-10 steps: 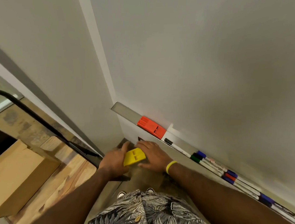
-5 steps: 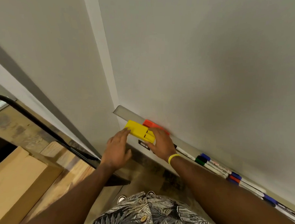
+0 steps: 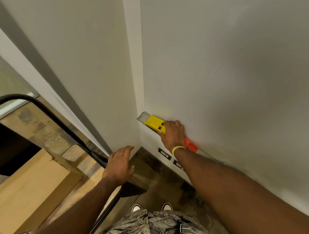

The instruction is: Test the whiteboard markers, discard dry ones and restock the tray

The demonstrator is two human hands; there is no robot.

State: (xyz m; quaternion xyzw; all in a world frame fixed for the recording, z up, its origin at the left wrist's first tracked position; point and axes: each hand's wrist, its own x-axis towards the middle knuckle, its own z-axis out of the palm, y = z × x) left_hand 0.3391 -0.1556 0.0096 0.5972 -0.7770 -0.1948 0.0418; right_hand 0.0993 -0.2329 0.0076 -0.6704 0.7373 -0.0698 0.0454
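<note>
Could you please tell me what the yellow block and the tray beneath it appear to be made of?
The yellow block: likely moulded plastic, matte, given its uniform colour and crisp cut-out slots. The tray: probably metal, perhaps aluminium; its bare end is thin, grey and faintly shiny.

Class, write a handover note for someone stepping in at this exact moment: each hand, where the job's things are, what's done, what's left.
Right hand grips the right end of the yellow eraser, which sits at the left end of the tray.
Left hand is open, holds nothing and is off the wall.
Orange eraser lies in the tray, beside the right wrist.
Markers are out of view; the whiteboard shows no test marks.
Done: yellow eraser set on the tray.
Left, apparently: let go, then test, discard and restock markers.
</note>
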